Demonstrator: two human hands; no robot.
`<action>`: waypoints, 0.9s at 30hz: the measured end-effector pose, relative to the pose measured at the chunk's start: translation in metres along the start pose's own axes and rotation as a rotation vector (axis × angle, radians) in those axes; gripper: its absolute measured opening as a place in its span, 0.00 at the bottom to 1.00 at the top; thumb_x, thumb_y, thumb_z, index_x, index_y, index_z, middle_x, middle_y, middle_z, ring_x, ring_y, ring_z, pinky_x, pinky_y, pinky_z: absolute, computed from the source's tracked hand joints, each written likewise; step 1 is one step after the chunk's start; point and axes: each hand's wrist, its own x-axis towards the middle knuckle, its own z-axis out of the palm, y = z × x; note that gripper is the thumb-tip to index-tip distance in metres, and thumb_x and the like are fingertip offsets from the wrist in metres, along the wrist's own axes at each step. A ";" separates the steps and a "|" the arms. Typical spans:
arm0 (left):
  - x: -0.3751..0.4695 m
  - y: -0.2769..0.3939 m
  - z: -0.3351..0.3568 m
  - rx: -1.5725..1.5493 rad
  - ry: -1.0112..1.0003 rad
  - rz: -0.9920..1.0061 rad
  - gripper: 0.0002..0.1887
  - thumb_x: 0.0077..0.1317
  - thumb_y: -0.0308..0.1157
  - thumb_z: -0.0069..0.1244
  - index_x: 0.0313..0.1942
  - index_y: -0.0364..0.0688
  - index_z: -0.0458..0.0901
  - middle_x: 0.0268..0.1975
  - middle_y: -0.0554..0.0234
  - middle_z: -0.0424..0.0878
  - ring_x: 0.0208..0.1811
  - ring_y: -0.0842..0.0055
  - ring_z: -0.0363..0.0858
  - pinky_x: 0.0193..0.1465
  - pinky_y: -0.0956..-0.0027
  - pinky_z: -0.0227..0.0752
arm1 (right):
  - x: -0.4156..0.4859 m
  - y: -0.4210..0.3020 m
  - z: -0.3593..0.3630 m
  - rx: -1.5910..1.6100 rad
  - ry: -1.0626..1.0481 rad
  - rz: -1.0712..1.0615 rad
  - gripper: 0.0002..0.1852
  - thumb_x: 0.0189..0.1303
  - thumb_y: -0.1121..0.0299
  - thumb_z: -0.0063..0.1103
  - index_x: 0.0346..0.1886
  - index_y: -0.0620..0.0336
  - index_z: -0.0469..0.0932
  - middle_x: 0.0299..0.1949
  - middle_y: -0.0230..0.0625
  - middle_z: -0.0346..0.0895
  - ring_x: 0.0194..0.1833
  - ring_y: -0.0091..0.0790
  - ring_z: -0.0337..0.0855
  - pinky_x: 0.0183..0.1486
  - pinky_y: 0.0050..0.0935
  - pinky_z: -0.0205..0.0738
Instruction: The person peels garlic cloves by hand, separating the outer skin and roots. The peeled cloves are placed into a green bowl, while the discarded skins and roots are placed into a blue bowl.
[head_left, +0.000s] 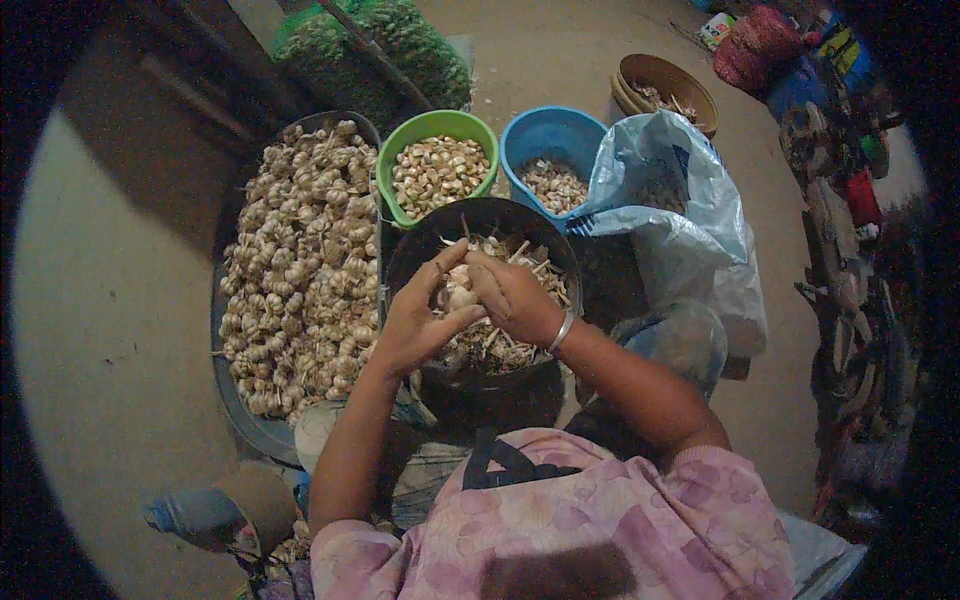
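My left hand and my right hand come together over a dark round bucket, fingertips meeting at the far side. Pale garlic shows cupped between them, with the left thumb along its near side; my fingers partly hide it. Dry stalks and garlic skins lie in the bucket below. Just beyond stand a green plastic basin holding loose garlic cloves and a blue plastic basin with smaller cloves. Left of the bucket, whole garlic bulbs fill a large dark oval tub.
An open white plastic sack leans against the blue basin on the right. Behind it sit brown round trays with scraps. A full green mesh sack stands at the back. Assorted clutter lines the far right; a stool-like object is near-left.
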 end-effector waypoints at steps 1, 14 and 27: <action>0.000 -0.001 -0.001 -0.013 0.018 -0.009 0.40 0.56 0.27 0.62 0.68 0.38 0.60 0.63 0.53 0.68 0.62 0.71 0.70 0.63 0.68 0.66 | 0.000 -0.005 0.002 0.016 0.032 -0.012 0.16 0.72 0.56 0.42 0.48 0.60 0.71 0.36 0.49 0.78 0.36 0.52 0.81 0.39 0.42 0.73; 0.006 0.020 -0.010 -0.002 0.381 -0.052 0.33 0.53 0.29 0.65 0.60 0.39 0.71 0.54 0.58 0.78 0.52 0.75 0.77 0.58 0.70 0.69 | 0.098 -0.005 -0.059 -0.369 0.436 -0.406 0.15 0.71 0.62 0.48 0.51 0.63 0.68 0.28 0.34 0.75 0.25 0.23 0.76 0.29 0.27 0.72; 0.004 0.010 -0.009 0.257 0.307 0.187 0.34 0.50 0.25 0.64 0.60 0.42 0.73 0.48 0.58 0.74 0.46 0.72 0.76 0.46 0.71 0.74 | 0.008 -0.002 -0.008 0.091 0.008 0.070 0.14 0.68 0.59 0.53 0.44 0.62 0.70 0.33 0.38 0.75 0.34 0.27 0.76 0.36 0.31 0.71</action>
